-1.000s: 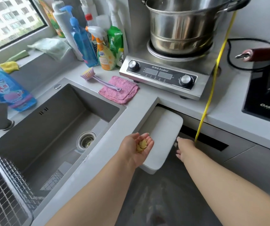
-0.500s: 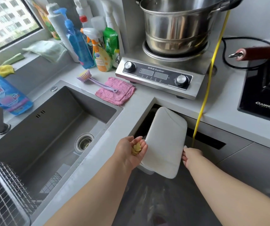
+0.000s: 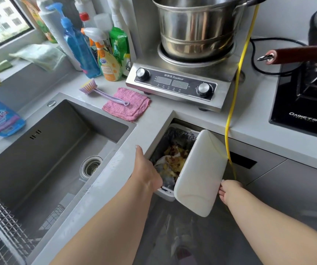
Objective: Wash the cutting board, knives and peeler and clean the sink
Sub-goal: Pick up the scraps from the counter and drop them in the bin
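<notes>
The grey sink point(image 3: 44, 142) lies at the left, with a round drain strainer point(image 3: 90, 166) in its floor. No cutting board, knife or peeler shows. Under the counter edge a white waste bin point(image 3: 165, 192) stands open, with food scraps point(image 3: 174, 159) on its black liner. My left hand point(image 3: 146, 169) is turned palm down over the bin's left side; its thumb points up and its fingers are hidden. My right hand point(image 3: 228, 190) grips the lower edge of the raised white bin lid point(image 3: 199, 173).
A purple brush point(image 3: 100, 91) rests on a pink cloth point(image 3: 127, 104) behind the sink. Cleaning bottles point(image 3: 81, 46) line the back wall. An induction cooker point(image 3: 174, 87) carries a steel pot point(image 3: 197, 25). A yellow cable point(image 3: 234, 92) hangs down past the lid. A wire rack point(image 3: 0, 226) fills the sink's near corner.
My right hand has swung the bin lid up from flat to steeply raised, baring the bin's inside. My left hand, which held scraps palm up, has turned over above the bin.
</notes>
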`<action>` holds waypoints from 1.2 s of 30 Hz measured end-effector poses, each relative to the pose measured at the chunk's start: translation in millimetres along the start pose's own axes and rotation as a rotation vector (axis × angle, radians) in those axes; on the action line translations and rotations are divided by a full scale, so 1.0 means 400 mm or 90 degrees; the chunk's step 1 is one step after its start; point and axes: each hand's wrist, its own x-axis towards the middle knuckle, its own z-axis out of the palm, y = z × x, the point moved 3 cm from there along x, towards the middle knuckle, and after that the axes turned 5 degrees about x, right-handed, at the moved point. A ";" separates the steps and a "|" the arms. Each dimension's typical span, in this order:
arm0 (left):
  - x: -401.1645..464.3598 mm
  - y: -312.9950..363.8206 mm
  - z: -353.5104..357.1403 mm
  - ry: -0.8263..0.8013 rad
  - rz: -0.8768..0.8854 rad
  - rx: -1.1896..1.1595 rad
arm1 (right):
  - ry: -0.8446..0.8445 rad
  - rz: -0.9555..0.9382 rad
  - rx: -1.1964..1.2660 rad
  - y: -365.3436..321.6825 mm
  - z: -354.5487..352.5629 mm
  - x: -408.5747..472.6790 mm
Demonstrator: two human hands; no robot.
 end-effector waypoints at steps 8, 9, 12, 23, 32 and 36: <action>0.009 -0.006 0.005 -0.109 0.045 0.019 | -0.002 0.006 -0.014 0.011 0.002 0.016; 0.015 -0.005 0.002 -0.118 0.054 0.011 | -0.006 0.009 -0.019 0.014 0.005 0.016; 0.015 -0.001 0.004 -0.134 0.082 -0.017 | -0.018 0.016 -0.037 0.020 0.013 0.020; -0.043 0.032 0.027 -0.106 0.212 0.118 | -0.066 -0.009 0.035 0.060 0.016 -0.016; -0.016 -0.001 -0.019 0.028 0.233 0.315 | -0.173 -0.119 0.055 0.013 0.113 -0.123; -0.041 0.018 -0.038 0.010 0.233 0.246 | -0.101 -0.191 0.013 -0.007 0.133 -0.128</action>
